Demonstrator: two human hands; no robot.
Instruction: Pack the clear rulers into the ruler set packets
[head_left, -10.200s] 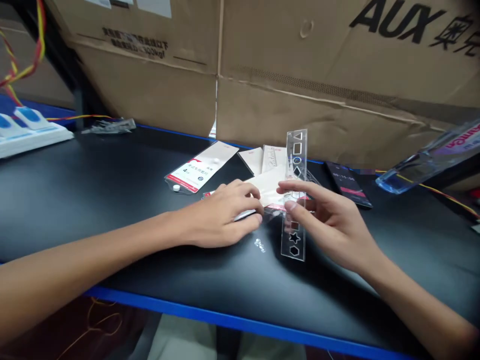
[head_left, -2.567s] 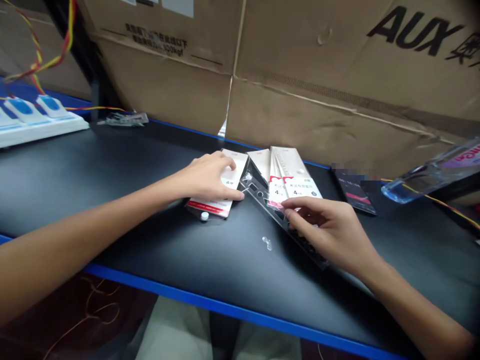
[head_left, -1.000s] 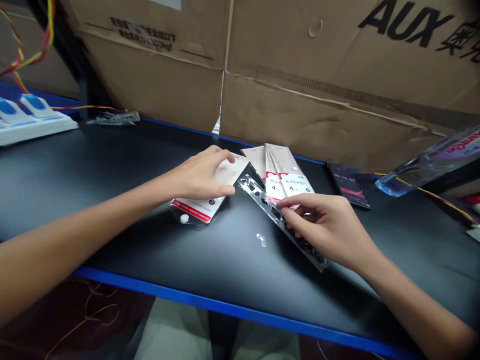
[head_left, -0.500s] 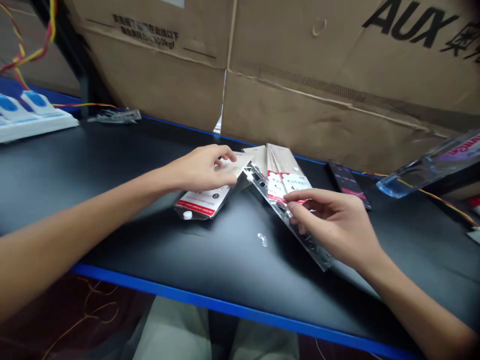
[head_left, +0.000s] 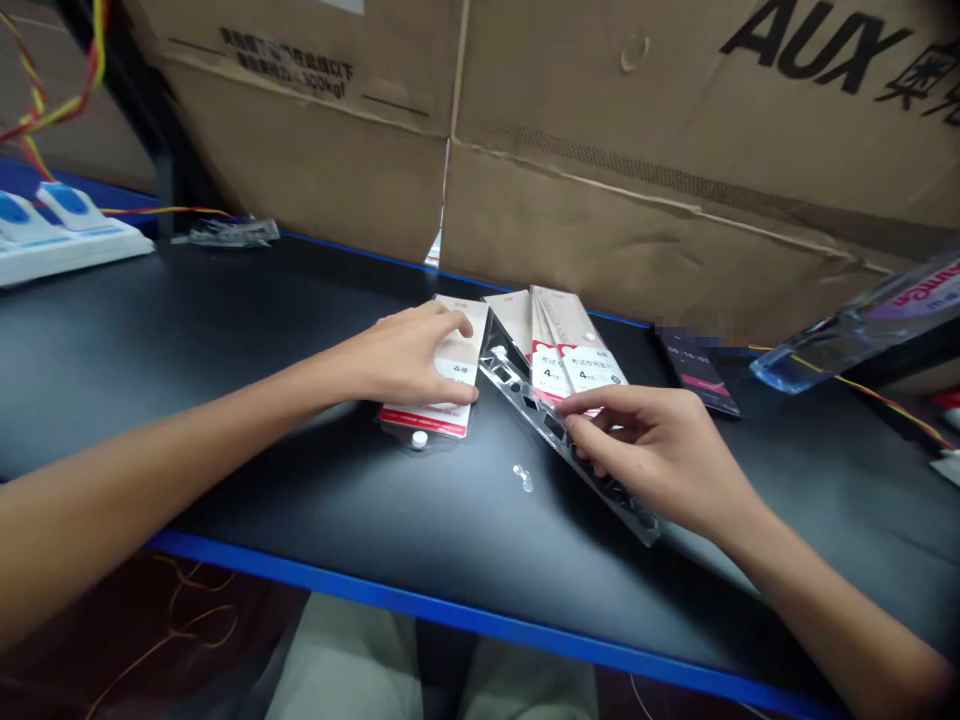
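My left hand (head_left: 420, 355) lies over a beige, white and red ruler-set packet (head_left: 431, 418), fingers apart and thumb at its right edge. A white snap button (head_left: 419, 439) shows on the packet's clear near flap. Between thumb and fingertips, my right hand (head_left: 645, 440) pinches a clear plastic stencil ruler (head_left: 525, 398) with cut-out shapes. The ruler slants from beside the packet down towards the right, and a white button (head_left: 499, 352) shows at its far end. Behind it lie several similar packets (head_left: 577, 365), overlapping. Small clear bits (head_left: 523, 478) rest on the black tabletop (head_left: 375, 500).
A phone (head_left: 697, 370) with a lit timer lies right of the packets. A clear bottle (head_left: 862, 320) tilts in at the right. Large cardboard boxes (head_left: 300, 140) stand behind the table. At far left are a white power strip (head_left: 82, 240) and a crumpled clear wrapper (head_left: 232, 233).
The packet under my left hand has shifted right and lies flatter. My left hand has moved slightly with it. The ruler in my right hand has turned to show more of its cut-outs.
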